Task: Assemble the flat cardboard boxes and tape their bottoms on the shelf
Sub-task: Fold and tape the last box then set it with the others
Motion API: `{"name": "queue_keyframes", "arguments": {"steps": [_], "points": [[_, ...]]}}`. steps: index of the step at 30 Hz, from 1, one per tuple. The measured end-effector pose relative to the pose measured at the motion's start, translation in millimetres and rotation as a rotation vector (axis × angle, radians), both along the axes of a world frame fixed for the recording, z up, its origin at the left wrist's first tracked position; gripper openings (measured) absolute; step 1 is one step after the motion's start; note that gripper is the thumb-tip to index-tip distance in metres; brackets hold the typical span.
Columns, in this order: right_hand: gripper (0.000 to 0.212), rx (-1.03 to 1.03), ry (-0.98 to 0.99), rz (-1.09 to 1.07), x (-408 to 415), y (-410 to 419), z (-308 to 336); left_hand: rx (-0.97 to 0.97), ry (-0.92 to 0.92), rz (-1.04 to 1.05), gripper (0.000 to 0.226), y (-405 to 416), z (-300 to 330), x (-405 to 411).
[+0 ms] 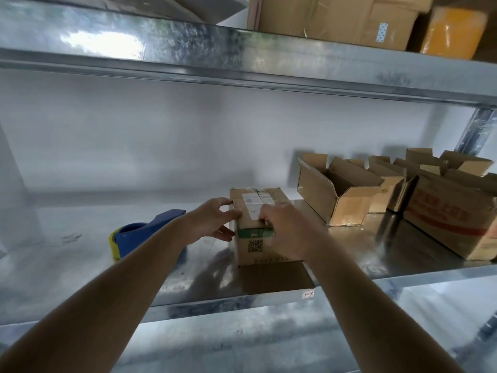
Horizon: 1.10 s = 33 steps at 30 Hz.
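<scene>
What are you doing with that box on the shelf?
A person is putting a small cardboard box together on a metal shelf. The left hand steadies its left side while the right hand presses on the taped top edge. A blue tape dispenser lies just to the left, and open boxes stand to the right.

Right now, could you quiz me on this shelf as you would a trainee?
1. True or false: the tape dispenser lies left of the box being handled.
2. Which hand rests across that box's front top edge? A) left hand B) right hand
3. Fill in: the boxes standing at the right have their flaps ____.

Key: 1 true; 2 B, the left hand touches the box's left side; 3 open.
</scene>
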State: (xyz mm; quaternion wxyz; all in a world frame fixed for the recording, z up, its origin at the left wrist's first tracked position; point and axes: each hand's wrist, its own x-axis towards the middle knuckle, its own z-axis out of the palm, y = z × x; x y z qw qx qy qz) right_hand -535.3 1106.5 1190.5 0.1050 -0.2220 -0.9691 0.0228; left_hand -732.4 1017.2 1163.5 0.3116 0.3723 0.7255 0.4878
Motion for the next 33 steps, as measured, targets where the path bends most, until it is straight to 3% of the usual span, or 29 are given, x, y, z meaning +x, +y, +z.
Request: {"name": "queue_keyframes", "arguments": {"steps": [5, 9, 13, 16, 19, 21, 23, 28, 31, 33], "points": [[0.097, 0.223, 0.026, -0.19, -25.1, -19.6, -36.0, 0.001, 0.037, 0.002, 0.048, 5.1, 0.5, -6.6], [0.082, 0.246, 0.15, -0.208, -32.0, -18.1, -57.3, -0.024, 0.176, 0.037, 0.047, 3.0, -5.9, -7.8], [0.072, 0.122, 0.249, -0.118, -22.6, -5.5, -60.0, -0.071, 0.351, 0.119, 0.052, -1.1, -15.2, -14.6], [0.073, 0.016, 0.29, -0.099, -4.1, 12.0, -58.2, -0.134, 0.293, 0.181, 0.05, 1.4, -24.3, -20.7], [0.057, -0.107, 0.407, -0.105, 8.1, 30.7, -54.7, -0.137, 0.181, 0.256, 0.007, 8.8, -31.5, -24.4], [0.049, -0.183, 0.472, -0.106, 10.4, 37.9, -49.4, -0.07, 0.083, 0.268, 0.014, 14.9, -31.9, -22.5], [0.045, -0.234, 0.544, -0.1, 12.6, 40.7, -44.5, 0.023, -0.011, 0.238, 0.004, 19.1, -30.4, -16.7], [0.034, -0.358, 0.668, -0.078, 22.5, 48.2, -42.4, 0.18, -0.225, 0.17, 0.072, 30.7, -28.0, -1.5], [0.029, -0.386, 0.723, -0.03, 29.7, 52.4, -40.8, 0.221, -0.322, 0.114, 0.08, 33.2, -31.8, 3.8], [0.027, -0.395, 0.703, 0.005, 34.1, 55.0, -39.6, 0.245, -0.261, 0.104, 0.081, 33.5, -35.7, 0.9]]}}
